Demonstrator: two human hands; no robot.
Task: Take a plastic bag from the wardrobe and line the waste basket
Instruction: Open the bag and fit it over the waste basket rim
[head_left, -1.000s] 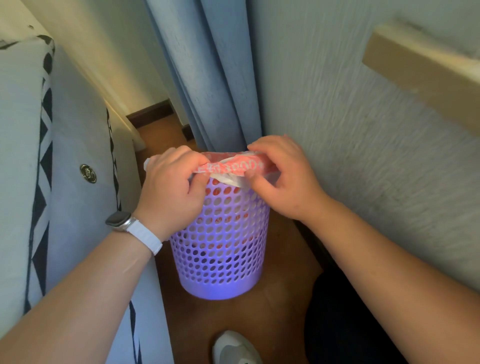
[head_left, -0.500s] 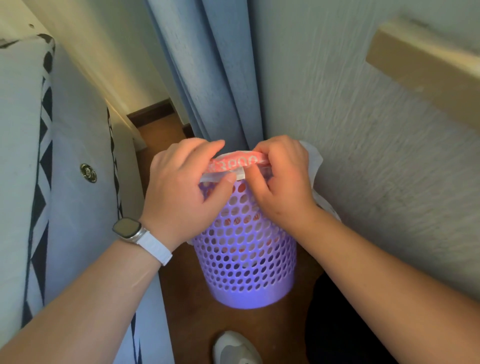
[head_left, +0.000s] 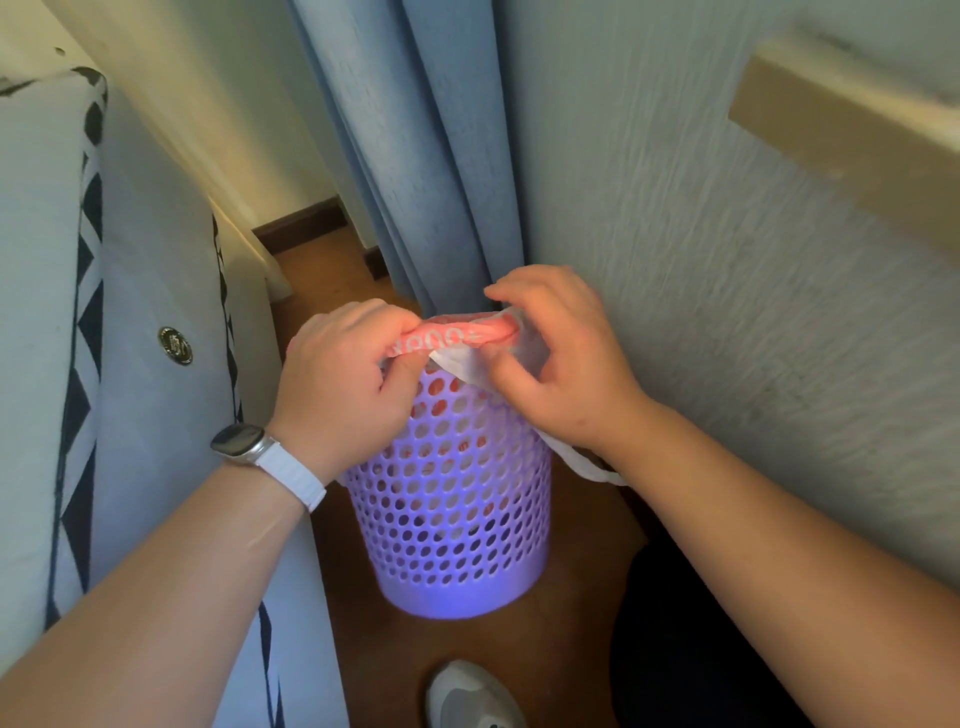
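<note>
A purple perforated waste basket (head_left: 457, 525) stands on the brown floor between a sofa and a wall. A white plastic bag with red print (head_left: 457, 335) is bunched along the basket's near rim, and more of it shows through the holes inside. My left hand (head_left: 348, 384), with a white watch at the wrist, pinches the bag's left part at the rim. My right hand (head_left: 556, 358) pinches its right part, and a white flap of bag hangs down under that wrist. The basket's opening is hidden by both hands.
A pale sofa (head_left: 135, 374) with black-and-white trim fills the left side. Blue curtains (head_left: 415, 156) hang right behind the basket. A textured wall (head_left: 727, 312) with a wooden ledge (head_left: 852, 130) runs on the right. A grey shoe (head_left: 472, 696) sits on the floor below the basket.
The basket has shifted a little to the left and back, and both hands moved along the rim with the bag, my right hand now spread further to the right.
</note>
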